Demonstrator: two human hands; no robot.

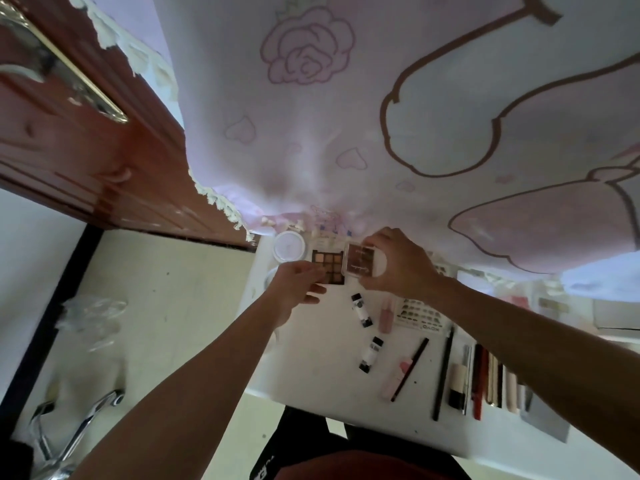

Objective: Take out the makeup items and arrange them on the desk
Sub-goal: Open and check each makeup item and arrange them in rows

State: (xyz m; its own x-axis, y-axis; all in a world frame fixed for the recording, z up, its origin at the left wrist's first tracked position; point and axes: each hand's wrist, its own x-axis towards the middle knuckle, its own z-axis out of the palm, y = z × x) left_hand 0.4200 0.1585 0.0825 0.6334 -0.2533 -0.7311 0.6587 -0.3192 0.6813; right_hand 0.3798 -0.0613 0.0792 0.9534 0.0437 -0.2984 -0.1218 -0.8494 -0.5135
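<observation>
Together, the left hand (296,284) pinches an eyeshadow palette (330,263) while the right hand (398,266) grips a brown compact (363,265) touching it, probably lining them up on the table (311,375) beyond the tubes (362,310).

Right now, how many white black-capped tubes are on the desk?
2. One white tube lies below the right hand, beside a pink bottle. The second white tube lies nearer the front edge of the desk. Others may be hidden under the right forearm.
</observation>
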